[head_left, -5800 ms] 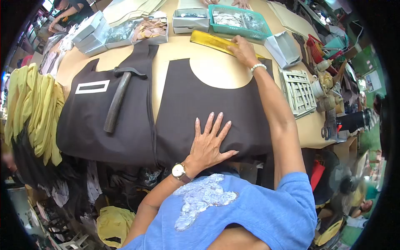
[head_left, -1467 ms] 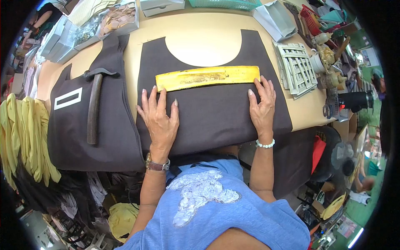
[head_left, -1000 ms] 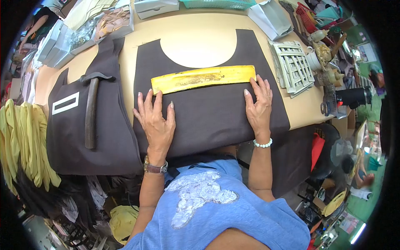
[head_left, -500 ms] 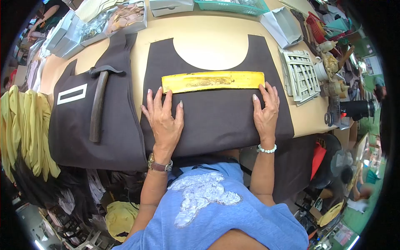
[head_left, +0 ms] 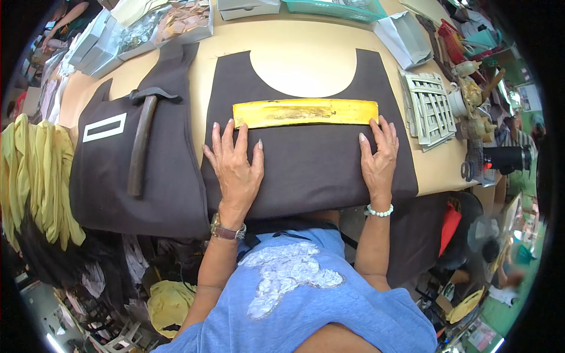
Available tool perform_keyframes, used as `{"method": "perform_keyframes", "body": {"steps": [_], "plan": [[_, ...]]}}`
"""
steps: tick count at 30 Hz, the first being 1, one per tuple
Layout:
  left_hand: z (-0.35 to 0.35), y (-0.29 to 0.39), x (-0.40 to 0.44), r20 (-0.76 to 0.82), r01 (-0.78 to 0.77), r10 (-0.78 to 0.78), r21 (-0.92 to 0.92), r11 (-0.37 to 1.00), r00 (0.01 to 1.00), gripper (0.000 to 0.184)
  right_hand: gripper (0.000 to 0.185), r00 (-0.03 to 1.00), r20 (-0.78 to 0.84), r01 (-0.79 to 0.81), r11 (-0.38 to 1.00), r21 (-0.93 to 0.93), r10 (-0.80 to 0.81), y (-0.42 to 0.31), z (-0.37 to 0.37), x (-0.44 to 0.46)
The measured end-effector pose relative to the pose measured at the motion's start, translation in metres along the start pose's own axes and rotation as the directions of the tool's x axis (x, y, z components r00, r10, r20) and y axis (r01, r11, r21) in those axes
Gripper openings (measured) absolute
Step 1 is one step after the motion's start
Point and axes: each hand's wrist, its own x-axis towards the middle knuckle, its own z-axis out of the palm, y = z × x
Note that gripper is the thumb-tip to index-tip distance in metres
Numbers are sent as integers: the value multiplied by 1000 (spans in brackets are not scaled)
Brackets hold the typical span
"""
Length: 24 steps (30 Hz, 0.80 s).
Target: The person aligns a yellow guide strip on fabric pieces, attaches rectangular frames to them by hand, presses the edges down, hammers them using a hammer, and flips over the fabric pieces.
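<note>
A worn yellow strip point(head_left: 306, 113) with dark smudges lies across a dark fabric piece point(head_left: 309, 162) with a rounded neckline cutout. At the strip's lower left corner, my left hand point(head_left: 234, 167) rests on the fabric, fingers spread, the fingertips at or touching the corner. My right hand point(head_left: 379, 162) is at the lower right corner in much the same way, its fingers apart. Neither hand is closed around anything. Left of this piece, a hammer point(head_left: 141, 144) with a dark wooden handle lies on more dark fabric point(head_left: 97, 176), beside a white rectangular frame point(head_left: 105, 127).
Boxes of small pieces point(head_left: 182, 23) and a teal basket point(head_left: 335, 10) line the table's far side. On the right are a stack of slatted cream templates point(head_left: 431, 109), an open white box point(head_left: 403, 40) and scissors point(head_left: 467, 170). Yellow cloth point(head_left: 35, 176) hangs at the left.
The whole view has shifted slightly, so the table items appear a little to the right. Both hands stay at the strip's lower corners, and nothing has been picked up.
</note>
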Motion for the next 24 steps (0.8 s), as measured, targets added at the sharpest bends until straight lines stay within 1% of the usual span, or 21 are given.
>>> {"method": "perform_keyframes", "body": {"steps": [8,24], "plan": [[0,0,-1,-31,-10,9,-10,1000,999,44,40,1000,-10,24,1000,-15,-24,3,2,0],[1,-1,-1,-9,-1,1,-11,1000,1000,44,40,1000,-12,6,1000,10,-5,0,0,0]]}}
